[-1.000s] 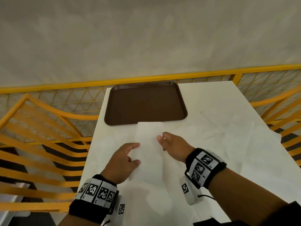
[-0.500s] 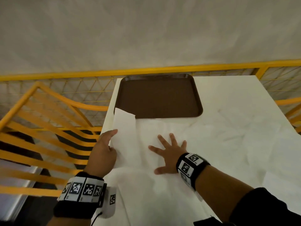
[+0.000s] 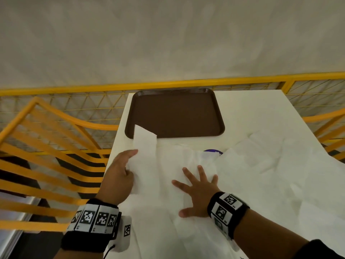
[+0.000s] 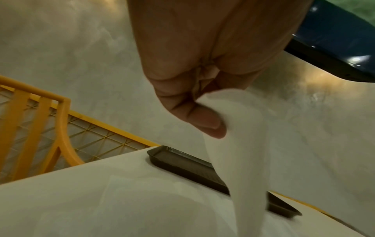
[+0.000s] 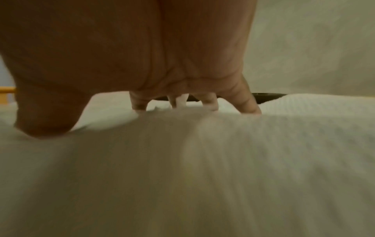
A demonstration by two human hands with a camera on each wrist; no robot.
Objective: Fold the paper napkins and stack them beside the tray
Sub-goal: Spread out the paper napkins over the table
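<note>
A folded white napkin (image 3: pixel 144 156) is held up above the table's left edge by my left hand (image 3: pixel 121 172). In the left wrist view its thumb and fingers pinch the napkin (image 4: pixel 237 144) near the top, and the strip hangs down in front of the tray (image 4: pixel 182 168). The napkin's far corner overlaps the near left corner of the brown tray (image 3: pixel 175 113). My right hand (image 3: pixel 196 191) lies flat with fingers spread on the loose white napkins (image 3: pixel 186 161) spread over the table. Under that palm the paper (image 5: pixel 202 160) looks blurred.
More loose napkins (image 3: pixel 270 159) cover the right half of the white table (image 3: pixel 252 109). A small blue-purple object (image 3: pixel 212 151) peeks out between them. Yellow railings (image 3: pixel 56 139) stand on the left, behind the table and on the right.
My left hand carried the folded napkin from the table's middle to the left edge, lifted. My right hand let go of it and flattened onto the loose napkins.
</note>
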